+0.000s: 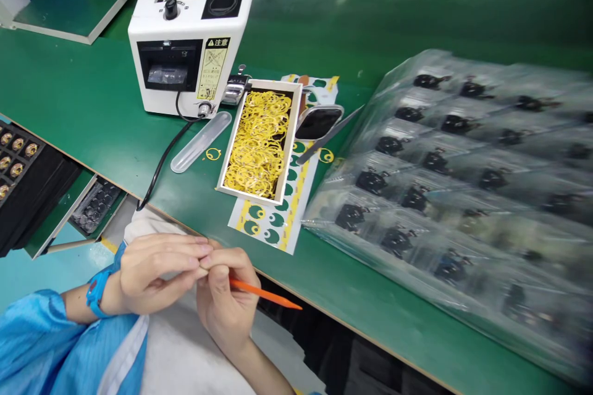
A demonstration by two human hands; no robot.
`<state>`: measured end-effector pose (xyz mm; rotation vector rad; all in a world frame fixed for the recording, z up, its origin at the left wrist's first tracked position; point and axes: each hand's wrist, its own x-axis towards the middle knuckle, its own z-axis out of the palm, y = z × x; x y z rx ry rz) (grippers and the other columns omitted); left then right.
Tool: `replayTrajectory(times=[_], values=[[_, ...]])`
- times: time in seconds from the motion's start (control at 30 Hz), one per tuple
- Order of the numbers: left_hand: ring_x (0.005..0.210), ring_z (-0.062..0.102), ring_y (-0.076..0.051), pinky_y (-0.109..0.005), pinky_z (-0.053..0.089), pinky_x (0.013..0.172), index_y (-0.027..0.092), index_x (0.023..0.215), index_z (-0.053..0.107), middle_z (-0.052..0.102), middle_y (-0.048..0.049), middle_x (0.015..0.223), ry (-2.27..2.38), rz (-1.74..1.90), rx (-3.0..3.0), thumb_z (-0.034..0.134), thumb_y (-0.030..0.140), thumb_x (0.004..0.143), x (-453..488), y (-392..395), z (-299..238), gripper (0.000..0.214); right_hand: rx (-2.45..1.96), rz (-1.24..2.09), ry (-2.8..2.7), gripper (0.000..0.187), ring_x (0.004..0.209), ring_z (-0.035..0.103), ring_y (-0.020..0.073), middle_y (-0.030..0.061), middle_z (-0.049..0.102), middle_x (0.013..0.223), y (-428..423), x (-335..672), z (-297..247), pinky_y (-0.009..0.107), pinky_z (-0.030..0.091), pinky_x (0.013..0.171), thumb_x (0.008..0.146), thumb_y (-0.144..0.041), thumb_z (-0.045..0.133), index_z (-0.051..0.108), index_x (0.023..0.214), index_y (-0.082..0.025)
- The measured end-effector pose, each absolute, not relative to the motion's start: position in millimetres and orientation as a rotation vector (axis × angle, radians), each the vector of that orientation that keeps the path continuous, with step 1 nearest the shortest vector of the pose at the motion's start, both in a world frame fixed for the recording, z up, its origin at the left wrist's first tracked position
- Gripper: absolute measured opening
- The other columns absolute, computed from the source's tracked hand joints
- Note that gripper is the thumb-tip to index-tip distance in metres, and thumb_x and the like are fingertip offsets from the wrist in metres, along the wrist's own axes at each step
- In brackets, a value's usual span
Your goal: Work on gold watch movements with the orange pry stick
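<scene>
My right hand [229, 296] is closed around an orange plastic pry stick [269, 294], whose pointed end sticks out to the right. Its thumb and index finger meet the fingertips of my left hand [160, 271] above my lap, in front of the table edge. The left fingers are pressed together; whatever lies between the fingertips is hidden or too small to make out. Beyond the hands, a white box [221, 180] full of thin yellow ring-shaped pieces [257, 142] stands on the table. A die-cut sheet [291, 237] with yellow pieces lies partly under it.
A white tape dispenser [185, 31] stands behind, its black cable [160, 176] running off the front edge. Nearby lie a clear plastic strip [201, 142], a loose yellow ring [213, 154], metal tweezers [328, 136] and a smartwatch-like item [319, 122]. Bagged black parts [435, 160] cover the right side.
</scene>
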<state>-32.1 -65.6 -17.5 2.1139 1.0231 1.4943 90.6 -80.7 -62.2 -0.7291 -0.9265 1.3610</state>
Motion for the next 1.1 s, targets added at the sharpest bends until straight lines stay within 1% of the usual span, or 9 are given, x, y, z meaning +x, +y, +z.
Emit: replayTrajectory(times=[0.1, 0.17, 0.23, 0.33, 0.47, 0.67, 0.8, 0.93, 1.1], values=[[0.096, 0.078, -0.023, -0.031, 0.065, 0.083, 0.013, 0.118, 0.065, 0.081, -0.011, 0.1, 1.038, 1.506, 2.063, 0.068, 0.007, 0.088, -29.3, -66.4, -17.9, 0.031, -0.742, 1.356, -0.909, 0.018, 0.059, 0.05, 0.0133, -0.0029, 0.057, 0.067, -78.5, 89.6, -59.8, 0.027, 0.041, 0.059, 0.098, -0.036, 0.06, 0.066, 0.085, -0.027], [0.094, 0.078, -0.023, -0.032, 0.065, 0.083, 0.015, 0.113, 0.067, 0.081, -0.0098, 0.098, 1.064, 1.517, 1.904, 0.071, 0.01, 0.086, -27.6, -68.1, -18.2, 0.028, -0.745, 1.357, -0.89, 0.02, 0.059, 0.049, 0.0133, -0.0031, 0.054, 0.065, -75.0, 89.7, -56.3, 0.027, 0.04, 0.058, 0.098, -0.037, 0.059, 0.066, 0.083, -0.026], [0.091, 0.078, -0.022, -0.031, 0.065, 0.082, 0.017, 0.106, 0.069, 0.081, -0.0085, 0.096, 1.092, 1.521, 1.652, 0.077, 0.014, 0.083, -26.5, -69.7, -18.4, 0.024, -0.738, 1.356, -0.864, 0.023, 0.055, 0.045, 0.013, -0.0044, 0.048, 0.06, -70.4, 91.0, -52.1, 0.026, 0.037, 0.055, 0.099, -0.039, 0.057, 0.064, 0.082, -0.026], [0.084, 0.076, -0.017, -0.026, 0.063, 0.078, 0.017, 0.091, 0.071, 0.08, -0.0056, 0.09, 1.086, 1.509, 1.342, 0.081, 0.017, 0.08, -26.4, -69.8, -18.7, 0.015, -0.729, 1.343, -0.825, 0.025, 0.051, 0.037, 0.0123, -0.0059, 0.04, 0.056, -64.8, 94.4, -47.0, 0.025, 0.032, 0.051, 0.1, -0.04, 0.056, 0.062, 0.08, -0.025], [0.077, 0.073, -0.013, -0.024, 0.062, 0.072, 0.016, 0.078, 0.071, 0.075, -0.0038, 0.085, 1.055, 1.511, 1.149, 0.08, 0.016, 0.08, -27.4, -67.2, -20.4, 0.01, -0.726, 1.345, -0.804, 0.025, 0.05, 0.035, 0.0121, -0.0059, 0.04, 0.055, -64.5, 96.7, -45.6, 0.026, 0.031, 0.051, 0.099, -0.039, 0.058, 0.063, 0.079, -0.025], [0.059, 0.066, -0.011, -0.02, 0.056, 0.053, 0.015, 0.07, 0.068, 0.07, -0.0016, 0.069, 1.11, 1.479, 1.147, 0.082, 0.016, 0.077, -27.9, -67.2, -20.2, 0.016, -0.731, 1.392, -0.818, 0.027, 0.051, 0.037, 0.0122, -0.0054, 0.041, 0.056, -66.4, 92.9, -47.8, 0.026, 0.032, 0.052, 0.099, -0.038, 0.058, 0.063, 0.077, -0.024], [0.051, 0.065, -0.01, -0.018, 0.054, 0.046, 0.016, 0.066, 0.064, 0.067, 0.0002, 0.062, 1.141, 1.445, 1.154, 0.082, 0.022, 0.078, -27.2, -66.3, -18.6, 0.023, -0.734, 1.423, -0.806, 0.027, 0.053, 0.038, 0.0122, -0.0053, 0.042, 0.057, -65.8, 92.0, -49.2, 0.026, 0.033, 0.053, 0.099, -0.039, 0.058, 0.061, 0.076, -0.024], [0.048, 0.067, -0.01, -0.017, 0.055, 0.046, 0.016, 0.065, 0.061, 0.068, 0.0017, 0.059, 1.128, 1.445, 1.121, 0.082, 0.018, 0.077, -26.0, -66.0, -17.5, 0.025, -0.735, 1.452, -0.793, 0.028, 0.054, 0.039, 0.0119, -0.0053, 0.041, 0.058, -66.5, 91.9, -50.3, 0.025, 0.033, 0.053, 0.098, -0.038, 0.058, 0.06, 0.074, -0.023], [0.053, 0.073, -0.014, -0.02, 0.061, 0.052, 0.015, 0.079, 0.067, 0.075, -0.0004, 0.065, 1.105, 1.427, 1.004, 0.084, 0.019, 0.076, -27.3, -68.3, -18.9, 0.018, -0.745, 1.471, -0.772, 0.027, 0.055, 0.041, 0.0118, -0.0051, 0.042, 0.059, -67.7, 90.2, -51.3, 0.025, 0.036, 0.055, 0.098, -0.037, 0.059, 0.062, 0.075, -0.023]])
